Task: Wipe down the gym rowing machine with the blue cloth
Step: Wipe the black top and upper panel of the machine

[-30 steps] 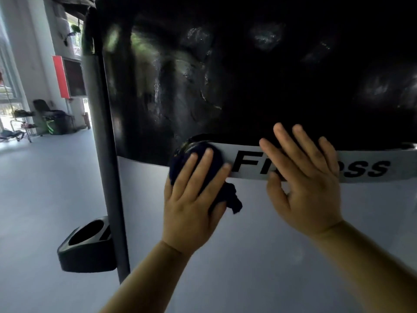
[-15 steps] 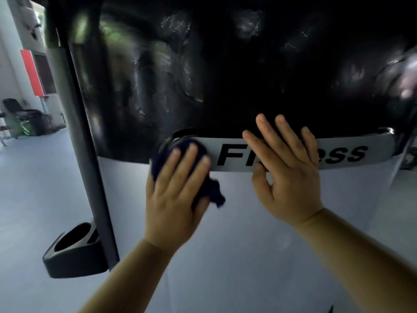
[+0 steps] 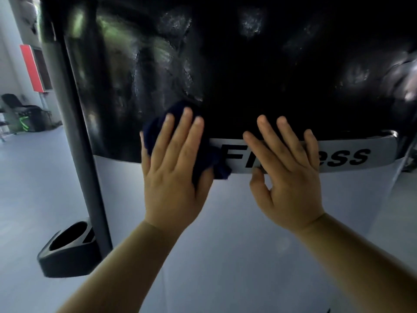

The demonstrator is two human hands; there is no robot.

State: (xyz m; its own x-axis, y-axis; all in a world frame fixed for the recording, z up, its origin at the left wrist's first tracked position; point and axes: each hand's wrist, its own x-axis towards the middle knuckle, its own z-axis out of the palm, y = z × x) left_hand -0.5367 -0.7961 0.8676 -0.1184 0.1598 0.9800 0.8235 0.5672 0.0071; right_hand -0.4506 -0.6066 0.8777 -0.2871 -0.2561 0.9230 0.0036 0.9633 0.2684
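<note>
The rowing machine's glossy black housing [image 3: 259, 71] fills the upper view, with a silver band [image 3: 361, 154] lettered in black below it and a pale grey panel [image 3: 225, 245] underneath. My left hand [image 3: 173, 172] lies flat with straight fingers on the dark blue cloth [image 3: 209, 161], pressing it against the housing where black meets silver. The cloth bunches out to the right of that hand. My right hand [image 3: 286, 175] rests open and flat on the silver band, covering the middle letters.
A dark grey upright post [image 3: 81, 143] stands at the housing's left edge, with a black cup holder [image 3: 70, 251] at its foot. Grey gym floor [image 3: 33, 188] stretches left toward a dark seat [image 3: 20, 111] and a red panel [image 3: 30, 66].
My left hand has slid the cloth upward, from the silver band's left end onto the lower black housing. My right hand stays flat on the lettering.
</note>
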